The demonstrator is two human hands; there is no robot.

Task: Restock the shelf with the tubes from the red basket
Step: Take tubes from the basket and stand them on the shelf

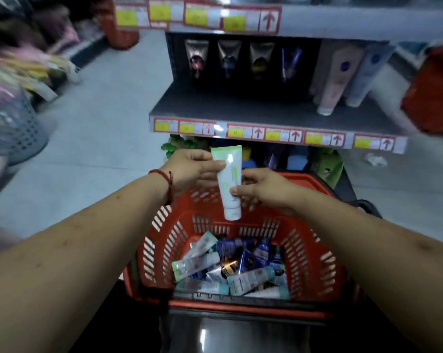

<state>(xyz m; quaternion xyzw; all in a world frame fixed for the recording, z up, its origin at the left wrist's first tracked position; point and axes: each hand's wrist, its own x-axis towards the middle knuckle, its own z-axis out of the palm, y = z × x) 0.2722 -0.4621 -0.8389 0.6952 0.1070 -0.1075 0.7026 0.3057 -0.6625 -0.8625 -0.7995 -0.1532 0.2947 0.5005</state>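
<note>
Plainly the restocking is far from finished. One white-and-green plastic tube is out of the red slotted plastic basket and held cap-down above its far rim, short of the grey metal shelf board it seems bound for. The left hand, with a red thread bracelet at the wrist, pinches the tube's upper half between thumb and fingers. The right hand pinches the lower body from the other side, so both hands are clamped on the same tube.

On the basket floor lies a heap of mixed tubes, white, teal, dark blue and black, piled across one another. That heap is the bulk of the work left. On the shelf board, dark tubes stand along the back and pale pink and white tubes lean at the right, with a broad stretch of bare grey in front of them. Which slot suits the held tube I cannot tell.

Much is hard to read. The yellow-and-red price labels are blurred beyond reading, as is the print on every tube. The hands and basket cover most of the lower shelf, where only green and blue shapes show, possibly packets. The left edge, with a grey slotted bin, is smeared by motion. The basket's near wall hides whatever lies closest to the person.
</note>
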